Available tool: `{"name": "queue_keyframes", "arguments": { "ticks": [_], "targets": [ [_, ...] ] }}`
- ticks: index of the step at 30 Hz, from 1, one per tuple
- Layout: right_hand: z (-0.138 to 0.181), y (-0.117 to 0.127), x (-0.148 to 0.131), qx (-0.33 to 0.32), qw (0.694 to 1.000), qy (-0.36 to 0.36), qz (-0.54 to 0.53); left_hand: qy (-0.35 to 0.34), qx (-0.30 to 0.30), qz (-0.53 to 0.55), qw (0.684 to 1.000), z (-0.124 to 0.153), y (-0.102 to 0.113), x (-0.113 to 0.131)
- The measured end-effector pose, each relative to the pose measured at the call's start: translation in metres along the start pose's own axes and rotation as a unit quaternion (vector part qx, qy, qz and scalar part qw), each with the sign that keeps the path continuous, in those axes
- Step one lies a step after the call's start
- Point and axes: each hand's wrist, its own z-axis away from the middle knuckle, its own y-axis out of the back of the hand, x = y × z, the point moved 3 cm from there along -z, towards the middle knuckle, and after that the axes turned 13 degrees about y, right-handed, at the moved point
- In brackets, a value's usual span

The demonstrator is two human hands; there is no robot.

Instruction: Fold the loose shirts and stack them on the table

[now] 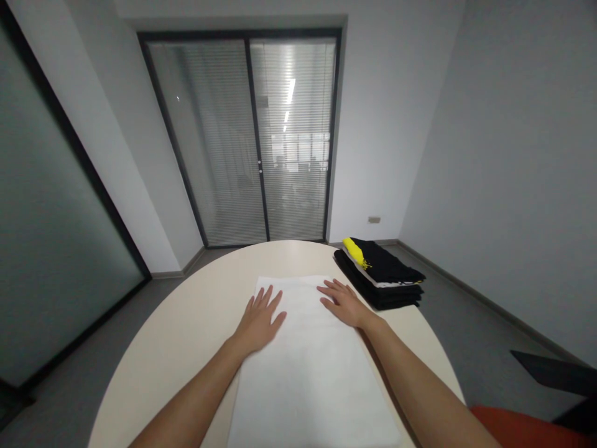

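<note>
A white cloth (305,373) lies flat on the table, running from near its middle down past the bottom of the view. My left hand (261,320) rests on the cloth's upper left edge, fingers spread. On the upper right edge lies my right hand (344,302), also with its fingers apart and pressed flat. Neither hand grips anything. Just beyond my right hand sits a stack of folded dark cloths (382,274), with a yellow patch and a pale layer showing near its top.
The table (163,361) is pale with a rounded edge. To the lower right stand a red seat (513,426) and a dark armrest (550,372). Glass panels with blinds (293,186) face me, and a frosted glass panel (56,218) is at left.
</note>
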Motion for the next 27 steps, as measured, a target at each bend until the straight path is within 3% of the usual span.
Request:
{"name": "queue_keyframes", "arguments": {
  "ticks": [3,11,15,18,22,27],
  "targets": [
    [0.000,0.001,-0.001,0.001,1.000,-0.001,-0.003,0.024,-0.022,-0.013,0.999,-0.014,0.002,-0.015],
    [-0.001,0.001,-0.001,0.005,1.000,-0.013,-0.028,0.104,0.025,0.011,0.994,-0.035,-0.005,-0.053],
    [-0.005,0.002,0.005,0.058,0.998,-0.022,-0.011,0.107,0.065,0.038,0.991,-0.045,0.000,-0.061],
    [-0.007,0.005,0.012,0.122,0.987,-0.092,0.050,0.101,0.085,0.069,0.989,-0.053,0.006,-0.065],
    [-0.012,0.006,0.018,0.121,0.974,-0.169,0.092,0.115,0.106,0.115,0.981,-0.061,0.007,-0.071],
    [-0.017,0.007,0.017,0.146,0.975,-0.160,0.037,0.144,0.107,0.179,0.967,-0.066,0.004,-0.072]
  ]
}}
